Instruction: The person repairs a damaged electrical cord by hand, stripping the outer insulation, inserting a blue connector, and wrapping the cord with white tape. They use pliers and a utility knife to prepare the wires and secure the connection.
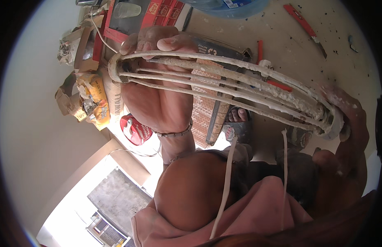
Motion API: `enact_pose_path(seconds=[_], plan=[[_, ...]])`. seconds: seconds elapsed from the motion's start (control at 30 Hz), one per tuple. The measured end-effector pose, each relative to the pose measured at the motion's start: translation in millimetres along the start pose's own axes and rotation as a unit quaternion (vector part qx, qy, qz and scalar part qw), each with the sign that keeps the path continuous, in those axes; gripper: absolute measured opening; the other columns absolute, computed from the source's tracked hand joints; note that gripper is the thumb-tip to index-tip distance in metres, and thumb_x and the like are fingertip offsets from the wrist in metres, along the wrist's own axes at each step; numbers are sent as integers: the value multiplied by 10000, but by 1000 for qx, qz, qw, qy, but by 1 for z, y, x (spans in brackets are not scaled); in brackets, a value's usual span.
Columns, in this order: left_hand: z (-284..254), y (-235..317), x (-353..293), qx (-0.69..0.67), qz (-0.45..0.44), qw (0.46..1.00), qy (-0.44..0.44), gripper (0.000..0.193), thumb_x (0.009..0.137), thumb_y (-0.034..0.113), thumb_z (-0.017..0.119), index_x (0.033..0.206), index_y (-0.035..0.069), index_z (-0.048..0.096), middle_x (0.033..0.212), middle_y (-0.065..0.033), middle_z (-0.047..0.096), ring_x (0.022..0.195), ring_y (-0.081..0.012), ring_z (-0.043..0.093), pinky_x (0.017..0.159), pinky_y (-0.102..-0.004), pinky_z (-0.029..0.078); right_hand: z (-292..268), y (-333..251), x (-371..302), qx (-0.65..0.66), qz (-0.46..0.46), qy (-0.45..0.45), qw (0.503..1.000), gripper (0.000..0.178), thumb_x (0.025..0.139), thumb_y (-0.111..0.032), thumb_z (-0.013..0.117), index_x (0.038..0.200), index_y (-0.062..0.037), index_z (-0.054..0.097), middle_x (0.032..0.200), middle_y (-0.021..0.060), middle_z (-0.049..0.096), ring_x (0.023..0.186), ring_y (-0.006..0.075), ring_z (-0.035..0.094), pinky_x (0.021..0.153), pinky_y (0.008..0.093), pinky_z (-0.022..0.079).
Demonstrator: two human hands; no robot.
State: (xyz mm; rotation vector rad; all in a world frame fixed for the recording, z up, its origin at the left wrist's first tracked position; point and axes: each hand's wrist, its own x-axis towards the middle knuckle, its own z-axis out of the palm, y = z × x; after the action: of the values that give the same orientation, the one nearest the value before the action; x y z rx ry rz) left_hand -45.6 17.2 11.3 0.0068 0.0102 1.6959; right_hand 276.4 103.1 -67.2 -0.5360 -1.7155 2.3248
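Note:
Between my two hands stretches a long frame of thin whitish bars (224,87), crusted with what looks like dried plaster. The bars run side by side and come together at a rounded, ring-like end on each side; its exact kind I cannot tell. Curled at the left end is my left hand (160,45), its wrist and forearm passing behind the bars. My right hand (350,109) grips the lower right end, with pale residue on its knuckles. The frame slants down from left to right. Two pale cords (228,177) hang in front of my clothing.
Under the frame stand a box (209,111) with bubble wrap and a sandalled foot (237,117). A red-handled blade tool (304,24) lies on the debris-strewn floor beyond, near a blue plastic container (228,6). To the left are a yellow bag (94,96) and a red can (135,129).

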Motion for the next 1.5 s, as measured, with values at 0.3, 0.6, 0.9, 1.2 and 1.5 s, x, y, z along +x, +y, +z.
enact_pose_path(seconds=[0.3, 0.6, 0.9, 1.2, 1.5], plan=[[-9, 8, -5, -67, 61, 995, 45, 81, 898, 68, 594, 842, 111, 553, 856, -3, 453, 917, -142, 454, 1011, -402, 359, -16, -7, 4, -8, 8, 42, 999, 552, 839, -337, 736, 1198, 33, 538, 844, 99, 642, 757, 164, 619, 687, 293, 487], [-52, 29, -5, 108, 89, 971, 196, 313, 1084, 235, 377, 1023, -10, 562, 1039, -172, 629, 1108, -341, 612, 1114, -599, 417, -21, -26, 15, -47, 7, 76, 996, 405, 876, -261, 720, 1106, 36, 568, 808, 76, 634, 731, 131, 608, 660, 268, 477], [-129, -1, -12, 381, -2, 861, 338, 411, 1089, 316, 417, 1246, -51, 514, 1188, -166, 577, 1156, -292, 571, 1006, -532, 548, -7, -77, 62, -149, -59, 127, 979, 268, 912, -185, 704, 1014, 39, 598, 771, 53, 627, 705, 99, 598, 632, 243, 466], [-143, 4, -23, 529, -92, 793, 287, 468, 942, 95, 643, 1320, -139, 499, 1123, -161, 644, 1022, -217, 662, 787, -343, 629, 34, -112, 140, -235, -207, 173, 934, 163, 949, -108, 688, 923, 41, 627, 735, 30, 619, 679, 67, 587, 604, 217, 455], [-170, -78, 37, 634, -135, 724, 235, 428, 861, 71, 744, 1209, -97, 559, 1035, -147, 689, 803, -184, 713, 637, -289, 629, 44, -167, 107, -308, -67, 231, 920, 185, 950, -103, 677, 819, 22, 639, 682, 24, 585, 576, 49, 497, 528, 221, 367]])
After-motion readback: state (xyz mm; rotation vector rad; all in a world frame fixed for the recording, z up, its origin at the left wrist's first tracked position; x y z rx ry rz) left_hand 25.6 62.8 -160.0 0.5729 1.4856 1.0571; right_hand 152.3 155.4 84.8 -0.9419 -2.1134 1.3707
